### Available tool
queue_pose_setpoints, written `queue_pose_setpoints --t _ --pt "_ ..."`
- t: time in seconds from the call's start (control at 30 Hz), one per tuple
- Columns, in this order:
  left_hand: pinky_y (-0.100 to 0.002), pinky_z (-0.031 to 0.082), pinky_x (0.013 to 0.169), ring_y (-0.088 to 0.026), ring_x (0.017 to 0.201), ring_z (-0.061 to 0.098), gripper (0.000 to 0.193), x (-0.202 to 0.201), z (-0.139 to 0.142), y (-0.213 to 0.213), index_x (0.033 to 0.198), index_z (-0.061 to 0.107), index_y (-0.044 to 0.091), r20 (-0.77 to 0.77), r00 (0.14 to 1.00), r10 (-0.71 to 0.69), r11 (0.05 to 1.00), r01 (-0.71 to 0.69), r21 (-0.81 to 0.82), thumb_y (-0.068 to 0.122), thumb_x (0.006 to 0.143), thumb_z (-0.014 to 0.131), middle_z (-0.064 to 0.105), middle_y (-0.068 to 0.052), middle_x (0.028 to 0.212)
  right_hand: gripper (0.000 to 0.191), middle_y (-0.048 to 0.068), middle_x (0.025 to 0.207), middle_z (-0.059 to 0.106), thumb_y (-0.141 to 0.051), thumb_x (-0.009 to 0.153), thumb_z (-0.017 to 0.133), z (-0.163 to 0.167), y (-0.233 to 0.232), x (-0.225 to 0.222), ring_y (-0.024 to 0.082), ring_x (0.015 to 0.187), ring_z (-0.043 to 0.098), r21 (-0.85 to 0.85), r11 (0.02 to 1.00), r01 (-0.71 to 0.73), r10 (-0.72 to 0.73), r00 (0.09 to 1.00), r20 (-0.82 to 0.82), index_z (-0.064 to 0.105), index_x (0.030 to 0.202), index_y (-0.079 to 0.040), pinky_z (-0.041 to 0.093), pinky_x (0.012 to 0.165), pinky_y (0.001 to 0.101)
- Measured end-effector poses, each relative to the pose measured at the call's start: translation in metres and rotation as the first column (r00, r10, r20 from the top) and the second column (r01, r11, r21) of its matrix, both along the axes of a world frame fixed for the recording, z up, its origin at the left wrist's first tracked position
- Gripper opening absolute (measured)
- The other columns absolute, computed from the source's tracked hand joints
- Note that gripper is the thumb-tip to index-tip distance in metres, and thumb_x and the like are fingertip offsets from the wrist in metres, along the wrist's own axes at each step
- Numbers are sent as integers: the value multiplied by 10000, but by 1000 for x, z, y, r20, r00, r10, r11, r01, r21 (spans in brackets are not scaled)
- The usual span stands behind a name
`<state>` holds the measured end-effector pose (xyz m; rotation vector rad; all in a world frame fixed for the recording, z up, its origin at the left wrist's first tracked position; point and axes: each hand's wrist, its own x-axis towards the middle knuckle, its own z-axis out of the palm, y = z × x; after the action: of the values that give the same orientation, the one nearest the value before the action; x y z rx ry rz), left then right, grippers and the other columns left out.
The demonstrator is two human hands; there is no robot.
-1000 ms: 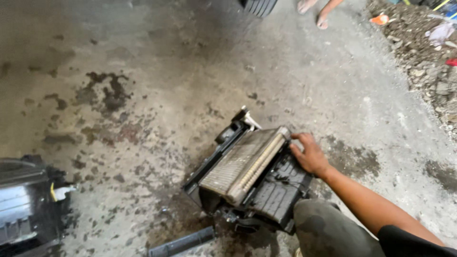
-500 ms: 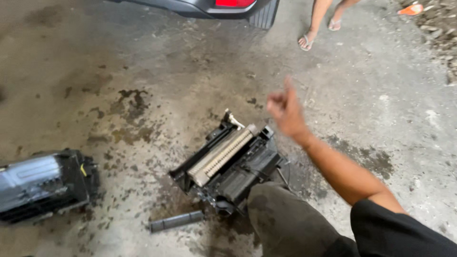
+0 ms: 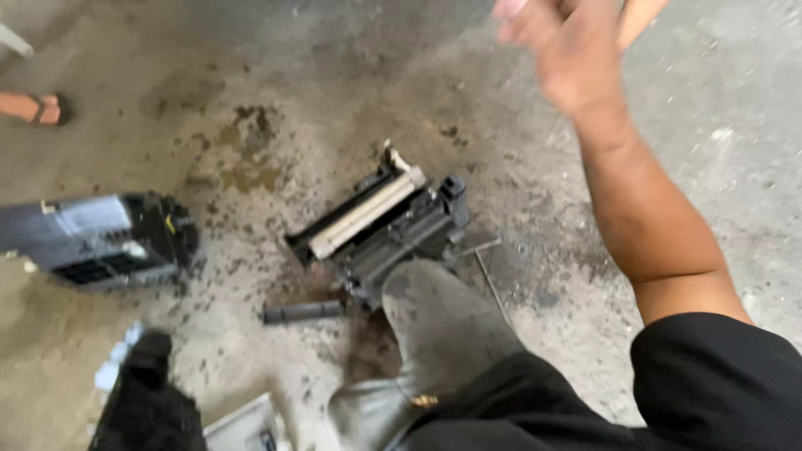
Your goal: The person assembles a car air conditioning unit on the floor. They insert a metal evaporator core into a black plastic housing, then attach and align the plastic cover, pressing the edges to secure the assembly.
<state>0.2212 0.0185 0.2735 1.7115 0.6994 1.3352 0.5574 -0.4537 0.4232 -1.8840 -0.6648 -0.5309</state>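
Note:
My right hand (image 3: pixel 570 52) is raised high near the top edge, blurred by motion, with nothing in it and the fingers loosely apart. It is well above and clear of a black plastic housing (image 3: pixel 393 230) that lies on the stained concrete floor. A beige finned core (image 3: pixel 363 215) sits in the top of that housing. My bent knee in grey trousers (image 3: pixel 443 321) is just in front of the housing. My left hand is out of view.
A second black housing (image 3: pixel 104 240) lies at the left. A short black tube (image 3: pixel 302 311) and a thin metal rod (image 3: pixel 491 284) rest near the first one. Another person's sandalled foot (image 3: pixel 42 108) is at the far left. A dark object (image 3: pixel 146 401) sits bottom left.
My right hand let go of the housing's edge and rose up and away from it. The view swung right and pulled back, bringing the second housing further into view.

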Motion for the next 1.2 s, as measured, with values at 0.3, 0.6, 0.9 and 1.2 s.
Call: queue_pose_setpoints --t 0.3,0.6,0.9,1.2 --pt "-253 382 531 -131 634 482 202 -39 85 -59 1143 482 38 245 966 -82 989 48 142 36 1127 684 523 -75 854 387 92 1044 707 -183 999 704 -230 66 -68 155 927 667 31 937 -349 305 768 -564 643 1336 -2 562 811 305" --pt "-404 510 606 -148 493 470 228 -50 134 -102 1071 485 83 428 822 -375 918 266 294 218 1162 644 494 -65 611 678 72 1341 639 -556 965 566 -222 121 -49 221 1219 630 612 731 -302 676 442 -590 458 1486 -136 573 884 400" --pt "-412 462 728 -245 665 480 309 -58 117 -33 1063 554 46 591 696 -409 730 637 -245 326 1193 549 413 -60 662 931 139 1513 565 -724 909 606 -196 93 -57 299 1396 561 965 207 -162 960 226 -168 456 1538 -55 413 1239 460" --pt "-356 479 750 -224 763 543 345 -41 115 -7 1097 561 53 509 712 -483 579 696 -425 382 1185 500 513 -58 821 769 173 1342 663 -391 875 826 -171 36 -68 282 1221 678 918 284 -279 868 480 -123 530 1448 27 538 1114 422"
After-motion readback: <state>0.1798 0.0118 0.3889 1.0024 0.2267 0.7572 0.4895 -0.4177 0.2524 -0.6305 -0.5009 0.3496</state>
